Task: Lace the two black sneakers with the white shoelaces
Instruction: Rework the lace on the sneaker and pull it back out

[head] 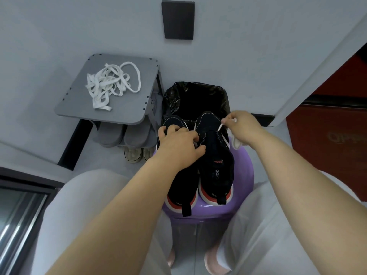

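Two black sneakers with red and white soles stand side by side on a purple stool (245, 185), toes pointing away from me. My left hand (178, 141) lies over the left sneaker (179, 187) and reaches across, its fingers curled at the lace area of the right sneaker (216, 165). My right hand (241, 126) pinches a white shoelace (220, 128) that rises taut from the right sneaker; more of that lace hangs below the hand. A loose pile of white shoelaces (111, 84) lies on the grey shelf top (131, 108) at the left.
A bin lined with a black bag (195, 96) stands just behind the stool. Grey slippers (123, 135) sit on the rack under the shelf top, with another pair on the floor. A red cabinet (337, 116) is at the right. My knees flank the stool.
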{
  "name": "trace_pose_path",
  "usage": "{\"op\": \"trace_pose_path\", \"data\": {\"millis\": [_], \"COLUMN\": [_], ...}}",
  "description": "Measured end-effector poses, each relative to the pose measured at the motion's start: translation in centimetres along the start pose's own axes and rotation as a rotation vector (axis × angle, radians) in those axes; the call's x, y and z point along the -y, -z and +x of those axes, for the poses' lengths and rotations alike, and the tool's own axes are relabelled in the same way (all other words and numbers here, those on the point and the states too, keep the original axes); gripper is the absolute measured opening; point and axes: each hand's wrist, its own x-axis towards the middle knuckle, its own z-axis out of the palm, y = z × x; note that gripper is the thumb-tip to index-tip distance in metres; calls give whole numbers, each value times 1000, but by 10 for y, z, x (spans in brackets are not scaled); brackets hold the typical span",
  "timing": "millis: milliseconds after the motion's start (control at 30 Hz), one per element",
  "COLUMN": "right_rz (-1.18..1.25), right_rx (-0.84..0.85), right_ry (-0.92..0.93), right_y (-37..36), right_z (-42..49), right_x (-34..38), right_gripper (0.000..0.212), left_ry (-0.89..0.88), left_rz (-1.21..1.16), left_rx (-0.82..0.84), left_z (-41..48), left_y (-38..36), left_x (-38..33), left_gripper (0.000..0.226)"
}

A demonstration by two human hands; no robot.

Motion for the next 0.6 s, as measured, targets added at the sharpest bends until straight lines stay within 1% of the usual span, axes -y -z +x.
{"op": "trace_pose_path", "data": {"millis": [33,100,133,233,333,400,433,467,500,567,600], "right_rz": [126,463,612,924,1094,1132,1102,1024,891,607,477], "right_rx": [-74,-226,-267,-249,-233,-219,-195,-178,-167,-139,-123], "right_ry": [-25,-103,-132,-200,-246,-245,-242,-239,-216,-116,-53], "right_y": [2,10,15,22,18,13,10,7,5,-1,-4], "right_z": [2,6,7,16,39,56,62,70,75,85,88], "right_x": [1,4,7,21,41,53,57,59,61,61,63], "right_gripper": [24,25,26,27,26,23,22,23,26,32,29], "left_ry": [-1,-3,-6,-30,-53,-71,-82,-95,-108,-123,-123], "left_rz": [-1,0,1,24,69,94,99,99,96,77,60], "left_rx": [3,11,12,17,34,53,64,79,102,159,181], "left_z": [0,-1,-1,0,1,0,-1,-2,-3,-6,-7], "left_y": [0,0,0,0,4,5,6,7,10,20,28], "left_x": [0,-1,-2,-5,-7,-6,-5,-3,-1,6,12], "left_gripper": [34,35,35,37,41,43,44,45,45,44,43]}}
